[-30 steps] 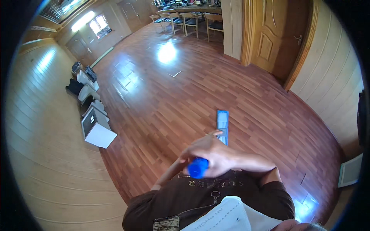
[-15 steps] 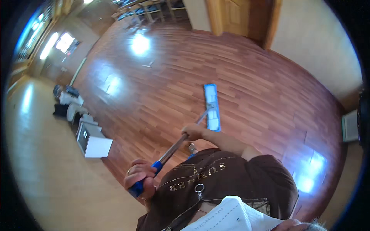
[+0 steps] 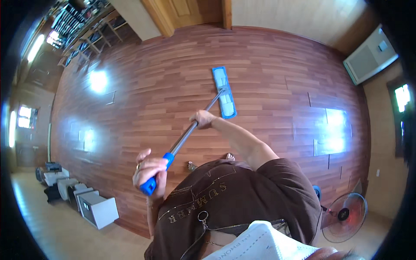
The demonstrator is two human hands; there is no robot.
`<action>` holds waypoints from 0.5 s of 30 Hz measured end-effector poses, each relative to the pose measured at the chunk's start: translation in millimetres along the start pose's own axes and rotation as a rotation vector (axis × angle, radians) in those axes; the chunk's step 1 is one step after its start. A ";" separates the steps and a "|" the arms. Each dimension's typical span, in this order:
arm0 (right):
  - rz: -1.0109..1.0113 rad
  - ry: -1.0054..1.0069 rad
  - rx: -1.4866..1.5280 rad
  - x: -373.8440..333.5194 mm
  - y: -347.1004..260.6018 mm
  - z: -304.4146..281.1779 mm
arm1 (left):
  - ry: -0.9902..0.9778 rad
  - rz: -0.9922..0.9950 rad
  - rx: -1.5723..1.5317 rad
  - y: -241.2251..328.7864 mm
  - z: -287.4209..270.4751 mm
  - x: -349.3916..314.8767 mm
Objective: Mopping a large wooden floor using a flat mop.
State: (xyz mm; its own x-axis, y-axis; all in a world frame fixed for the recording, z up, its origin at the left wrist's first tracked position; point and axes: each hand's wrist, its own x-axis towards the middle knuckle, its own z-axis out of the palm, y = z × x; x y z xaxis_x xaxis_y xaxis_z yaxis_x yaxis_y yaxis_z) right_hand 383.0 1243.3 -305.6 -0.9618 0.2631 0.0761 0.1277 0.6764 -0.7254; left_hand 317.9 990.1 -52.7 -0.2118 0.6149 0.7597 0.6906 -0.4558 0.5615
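Observation:
A flat mop with a blue-edged pad (image 3: 224, 92) lies on the wood-patterned floor ahead of me. Its metal pole (image 3: 184, 138) slants back toward my left side and ends in a blue grip (image 3: 148, 186). Around that grip my left hand (image 3: 150, 172) is closed, its thumb side raised and a ring on one finger. Farther down, my right hand (image 3: 203, 119) wraps the bare pole, with the right arm stretched across in front of me. Both of my feet show partly below the brown top.
White box-like appliances (image 3: 99, 209) and other items line the left side. A standing fan (image 3: 344, 214) is at the lower right. A white wall unit (image 3: 371, 55) hangs at the upper right. Chairs (image 3: 93, 41) stand far left, near a wooden door (image 3: 186, 12).
My view has turned to the right, bringing the fan and wall unit into sight. The mop head is farther from my body, and both hands still hold the pole.

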 end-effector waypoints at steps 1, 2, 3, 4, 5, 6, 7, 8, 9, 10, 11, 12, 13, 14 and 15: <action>0.054 0.038 -0.014 -12.4 16.0 -10.6 | -0.013 -0.009 -0.016 -6.7 13.5 5.0; 0.097 0.070 -0.025 -21.1 24.9 -21.9 | -0.058 -0.021 -0.025 -14.8 22.0 5.7; 0.136 0.089 -0.080 -32.3 45.4 -30.2 | -0.096 -0.028 -0.056 -23.1 35.7 7.4; 0.184 0.111 -0.135 -48.9 72.0 -36.0 | -0.138 -0.034 -0.095 -29.4 52.7 10.5; 0.295 0.130 -0.181 -67.4 92.3 -41.3 | -0.236 -0.051 -0.092 -34.8 65.5 12.2; 0.315 0.137 -0.203 -83.1 103.7 -48.5 | -0.280 -0.067 -0.130 -39.9 77.7 11.7; 0.342 0.205 -0.163 -103.0 116.1 -52.0 | -0.348 -0.066 -0.145 -43.2 89.2 10.7; 0.374 0.269 -0.131 -127.3 132.9 -56.4 | -0.406 -0.085 -0.185 -43.1 105.5 6.9; 0.412 0.328 -0.090 -147.2 143.1 -57.4 | -0.465 -0.074 -0.201 -44.1 117.4 2.9; 0.456 0.394 -0.002 -172.1 162.0 -53.6 | -0.537 -0.049 -0.235 -44.0 132.1 2.0; 0.494 0.459 0.085 -196.5 177.2 -51.2 | -0.599 -0.026 -0.307 -47.2 143.2 -3.1; 0.407 0.450 -0.151 -216.7 180.4 -54.1 | -0.637 -0.031 -0.355 -49.3 153.1 -8.2; 0.354 0.523 -0.225 -238.9 181.8 -55.7 | -0.677 -0.034 -0.405 -50.4 163.1 -11.4; 0.300 0.596 -0.292 -255.6 178.9 -50.4 | -0.713 -0.048 -0.425 -46.6 167.7 -7.1; 0.445 0.564 -0.201 -264.0 168.0 -49.0 | -0.711 -0.050 -0.429 -48.0 166.5 -6.0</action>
State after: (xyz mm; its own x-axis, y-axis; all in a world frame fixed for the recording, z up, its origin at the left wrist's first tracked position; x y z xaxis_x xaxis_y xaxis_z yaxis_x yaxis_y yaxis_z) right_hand 670.3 1321.2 -414.0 -0.5454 0.8178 0.1837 0.5696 0.5224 -0.6345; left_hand 401.1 1115.5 -138.8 0.3513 0.8353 0.4228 0.3381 -0.5344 0.7747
